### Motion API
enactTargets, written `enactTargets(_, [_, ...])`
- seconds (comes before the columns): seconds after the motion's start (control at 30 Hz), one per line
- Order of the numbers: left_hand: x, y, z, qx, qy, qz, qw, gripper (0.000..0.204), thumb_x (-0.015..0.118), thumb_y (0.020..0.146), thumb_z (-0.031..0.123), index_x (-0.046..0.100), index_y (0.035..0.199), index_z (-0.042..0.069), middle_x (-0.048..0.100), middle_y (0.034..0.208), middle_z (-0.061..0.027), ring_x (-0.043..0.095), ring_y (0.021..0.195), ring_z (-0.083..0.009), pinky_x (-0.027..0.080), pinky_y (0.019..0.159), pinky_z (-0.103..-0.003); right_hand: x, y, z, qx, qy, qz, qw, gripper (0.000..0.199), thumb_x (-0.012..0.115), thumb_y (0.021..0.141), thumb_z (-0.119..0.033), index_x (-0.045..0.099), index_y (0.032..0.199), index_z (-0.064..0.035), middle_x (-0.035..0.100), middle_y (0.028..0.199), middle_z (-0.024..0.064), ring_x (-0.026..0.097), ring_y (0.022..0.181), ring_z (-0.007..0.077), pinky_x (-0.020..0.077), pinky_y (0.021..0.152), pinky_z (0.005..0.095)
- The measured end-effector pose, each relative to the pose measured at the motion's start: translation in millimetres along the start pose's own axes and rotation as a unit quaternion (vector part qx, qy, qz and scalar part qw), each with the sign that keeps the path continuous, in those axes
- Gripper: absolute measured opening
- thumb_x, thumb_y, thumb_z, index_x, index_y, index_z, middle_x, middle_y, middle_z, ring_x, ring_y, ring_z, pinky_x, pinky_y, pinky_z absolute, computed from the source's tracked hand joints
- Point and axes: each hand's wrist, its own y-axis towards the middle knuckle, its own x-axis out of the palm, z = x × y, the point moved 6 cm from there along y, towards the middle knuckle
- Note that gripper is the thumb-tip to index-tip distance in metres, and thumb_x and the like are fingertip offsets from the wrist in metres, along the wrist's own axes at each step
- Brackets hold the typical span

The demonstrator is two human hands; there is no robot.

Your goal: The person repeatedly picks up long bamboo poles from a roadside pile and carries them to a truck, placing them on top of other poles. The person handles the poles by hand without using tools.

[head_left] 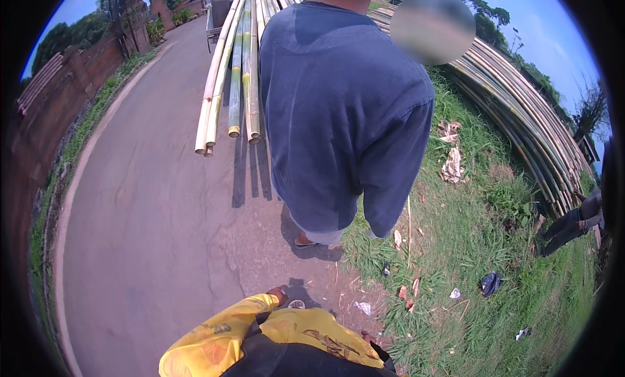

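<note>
My left hand (278, 295) hangs low in front of me, at the end of a yellow sleeve, above the edge of the road. It looks small and dark, and its fingers do not show clearly. Only a sliver of my right hand (369, 338) appears beside my yellow and black clothing; the rest is hidden. No object is visible at either hand. Close ahead, a person in a dark blue long-sleeved top (338, 110) stands with their back to me. Past their left side, long green and tan bamboo poles (236, 84) stick out toward me, their cut ends above the road.
A paved road (143, 201) runs along the left, bordered by a brick wall (78, 84). Grass (482, 240) with scattered litter and a black plastic bag (491, 284) lies to the right. Beyond it rises a large pile of bamboo poles (521, 110), with people near it.
</note>
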Motion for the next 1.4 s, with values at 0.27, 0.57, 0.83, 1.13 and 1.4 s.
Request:
enactTargets(0.27, [32.2,4.2,-46.1,0.025,0.096,-0.020,0.995,0.037,0.043,0.095,0.029,0.062,0.126,0.020,0.060,0.130,-0.0062,0.056,0.121,-0.0279,0.048,0.099,-0.044,67.4,-75.7,-51.3,-0.082,-0.150,-0.036,0.985,0.053,0.069,0.083,-0.043,0.065,0.112,0.0016,0.068,0.100,0.0195,0.065,0.088,0.0280,0.0488,0.085,0.0437])
enactTargets(0.57, [20.4,59.1,-42.2,0.136,0.081,0.025,0.987,0.042,0.041,0.097,0.033,0.058,0.131,0.016,0.054,0.138,-0.0085,0.050,0.127,-0.0307,0.042,0.106,-0.041,78.0,-102.0,-102.1,-0.166,-0.277,-0.026,0.946,0.054,0.069,0.082,-0.041,0.062,0.118,-0.0013,0.067,0.105,0.0208,0.065,0.094,0.0313,0.0487,0.088,0.0425])
enactTargets(0.83, [-49.0,-33.0,-4.7,0.128,0.085,0.041,0.987,0.039,0.045,0.095,0.033,0.063,0.125,0.015,0.061,0.127,-0.0094,0.057,0.117,-0.0345,0.044,0.102,-0.044,58.9,-91.8,-87.5,-0.189,-0.320,-0.001,0.928,0.057,0.070,0.081,-0.040,0.060,0.124,-0.0039,0.067,0.109,0.0220,0.064,0.099,0.0342,0.0485,0.090,0.0415])
enactTargets(1.13, [61.6,24.6,-78.0,0.015,-0.036,0.047,0.998,0.041,0.042,0.097,0.034,0.059,0.129,0.016,0.060,0.129,-0.0136,0.052,0.125,-0.0336,0.038,0.108,-0.043,59.8,-115.0,-76.5,-0.186,-0.269,-0.018,0.945,0.061,0.071,0.080,-0.039,0.057,0.130,-0.0067,0.066,0.113,0.0234,0.063,0.105,0.0375,0.0484,0.092,0.0403])
enactTargets(1.4, [12.2,-45.2,-45.2,-0.033,-0.168,-0.018,0.985,0.059,0.048,0.088,0.051,0.059,0.128,0.009,0.055,0.134,-0.0202,0.048,0.126,-0.0395,0.037,0.108,-0.043,56.8,-44.4,-35.4,-0.329,-0.477,-0.024,0.815,0.058,0.074,0.078,-0.033,0.058,0.125,-0.0032,0.065,0.110,0.0269,0.062,0.107,0.0396,0.0478,0.095,0.0409])
